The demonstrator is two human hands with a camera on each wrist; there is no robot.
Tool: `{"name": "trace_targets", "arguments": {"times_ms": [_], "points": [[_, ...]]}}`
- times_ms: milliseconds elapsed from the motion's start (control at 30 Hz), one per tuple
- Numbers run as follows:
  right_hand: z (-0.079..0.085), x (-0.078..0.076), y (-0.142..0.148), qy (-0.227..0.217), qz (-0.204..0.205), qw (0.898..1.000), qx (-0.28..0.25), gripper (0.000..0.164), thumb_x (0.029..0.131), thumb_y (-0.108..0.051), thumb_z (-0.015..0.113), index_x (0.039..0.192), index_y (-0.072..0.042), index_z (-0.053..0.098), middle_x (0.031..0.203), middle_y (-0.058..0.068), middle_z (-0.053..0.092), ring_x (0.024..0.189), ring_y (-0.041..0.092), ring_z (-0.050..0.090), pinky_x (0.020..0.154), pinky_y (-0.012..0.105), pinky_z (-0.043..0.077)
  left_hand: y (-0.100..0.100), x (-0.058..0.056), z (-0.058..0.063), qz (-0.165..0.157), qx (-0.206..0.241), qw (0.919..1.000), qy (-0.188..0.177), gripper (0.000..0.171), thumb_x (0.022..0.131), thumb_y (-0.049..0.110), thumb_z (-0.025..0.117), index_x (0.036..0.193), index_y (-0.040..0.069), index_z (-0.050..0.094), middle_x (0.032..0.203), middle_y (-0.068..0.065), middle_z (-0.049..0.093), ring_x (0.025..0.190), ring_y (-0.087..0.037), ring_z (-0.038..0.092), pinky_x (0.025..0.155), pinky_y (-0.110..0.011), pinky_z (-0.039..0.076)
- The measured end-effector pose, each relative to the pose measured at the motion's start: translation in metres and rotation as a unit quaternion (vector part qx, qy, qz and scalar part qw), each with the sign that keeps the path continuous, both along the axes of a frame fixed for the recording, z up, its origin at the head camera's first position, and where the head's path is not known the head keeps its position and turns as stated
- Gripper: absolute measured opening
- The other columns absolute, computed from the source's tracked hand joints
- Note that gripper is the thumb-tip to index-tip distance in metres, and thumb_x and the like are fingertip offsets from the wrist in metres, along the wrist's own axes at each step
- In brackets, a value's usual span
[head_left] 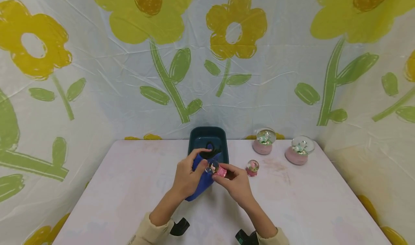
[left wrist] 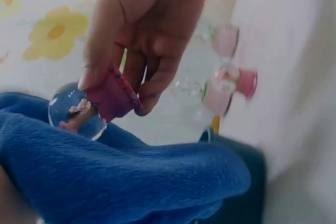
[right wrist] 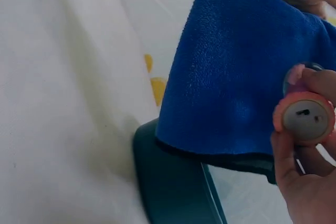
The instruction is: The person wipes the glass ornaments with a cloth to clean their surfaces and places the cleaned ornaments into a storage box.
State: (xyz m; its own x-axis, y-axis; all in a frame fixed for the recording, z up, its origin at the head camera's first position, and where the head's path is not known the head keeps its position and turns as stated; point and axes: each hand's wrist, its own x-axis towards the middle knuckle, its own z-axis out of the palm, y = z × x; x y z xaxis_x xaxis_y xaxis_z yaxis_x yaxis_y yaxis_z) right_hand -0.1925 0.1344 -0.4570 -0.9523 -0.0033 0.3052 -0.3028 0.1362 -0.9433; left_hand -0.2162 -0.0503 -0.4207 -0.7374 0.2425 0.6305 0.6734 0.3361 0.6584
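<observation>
A small snow globe (head_left: 213,167) with a pink base (left wrist: 113,97) is pinched between the thumb and fingers of my right hand (head_left: 237,185). It tips sideways, its clear ball toward my left hand and its pale round underside (right wrist: 304,121) facing the right wrist camera. My left hand (head_left: 187,176) holds a blue plush cloth (head_left: 204,184), which hangs below the fingers. The ball lies against the cloth, partly hidden by it in the left wrist view. In the head view, the left thumb is right at the ball.
Behind the hands stands a dark green tray (head_left: 207,130), partly covered by the cloth. Another small pink-based snow globe (head_left: 252,168) stands right of my right hand. Two larger snow globes (head_left: 264,141), (head_left: 299,150) stand at the table's back right, before a flowered curtain (head_left: 259,108).
</observation>
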Motion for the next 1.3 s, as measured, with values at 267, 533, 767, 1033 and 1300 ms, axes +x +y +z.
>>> {"name": "trace_targets", "arguments": {"times_ms": [267, 533, 767, 1033, 1300], "points": [[0.009, 0.003, 0.000, 0.025, 0.030, 0.999, -0.009, 0.039, 0.079, 0.004, 0.077, 0.116, 0.007, 0.066, 0.106, 0.017, 0.069, 0.094, 0.019, 0.067, 0.080, 0.033, 0.053, -0.009, -0.003, -0.006, -0.170, 0.026, 0.9657, -0.195, 0.028, 0.102, 0.024, 0.049, 0.126, 0.020, 0.063, 0.150, -0.002, 0.034, 0.138, -0.031, 0.026, 0.100, -0.062, 0.029], [0.001, -0.003, 0.002, 0.069, 0.066, 0.995, -0.021, 0.039, 0.077, 0.004, 0.079, 0.113, 0.006, 0.066, 0.107, 0.016, 0.067, 0.094, 0.019, 0.066, 0.082, 0.029, 0.053, -0.017, -0.010, -0.015, -0.276, 0.062, 0.9138, -0.292, 0.039, 0.107, 0.033, 0.035, 0.139, 0.017, 0.051, 0.154, 0.000, 0.028, 0.144, -0.028, 0.014, 0.107, -0.057, 0.024], [-0.004, -0.003, -0.001, 0.062, 0.068, 0.995, -0.042, 0.035, 0.076, 0.007, 0.078, 0.107, 0.003, 0.063, 0.105, 0.015, 0.065, 0.091, 0.020, 0.065, 0.079, 0.030, 0.054, -0.027, -0.014, -0.021, -0.284, 0.075, 0.8957, -0.334, 0.056, 0.102, 0.032, 0.051, 0.151, 0.028, 0.025, 0.152, -0.006, 0.031, 0.137, -0.030, 0.033, 0.106, -0.058, 0.026], [-0.005, -0.008, 0.002, 0.107, 0.097, 0.989, -0.026, 0.034, 0.078, 0.009, 0.076, 0.108, 0.002, 0.065, 0.102, 0.017, 0.065, 0.087, 0.019, 0.063, 0.076, 0.031, 0.055, -0.032, -0.021, -0.025, -0.289, 0.008, 0.8904, -0.351, 0.055, 0.097, 0.035, 0.059, 0.146, 0.029, 0.035, 0.145, -0.003, 0.038, 0.130, -0.026, 0.039, 0.103, -0.052, 0.033], [-0.002, -0.010, 0.004, 0.085, 0.073, 0.994, 0.009, 0.039, 0.079, 0.005, 0.077, 0.116, 0.001, 0.065, 0.110, 0.014, 0.066, 0.090, 0.020, 0.064, 0.076, 0.030, 0.054, -0.030, -0.026, -0.036, -0.277, 0.031, 0.9057, -0.319, 0.056, 0.096, 0.029, 0.062, 0.146, 0.030, 0.036, 0.144, -0.002, 0.040, 0.125, -0.027, 0.047, 0.099, -0.049, 0.040]]}}
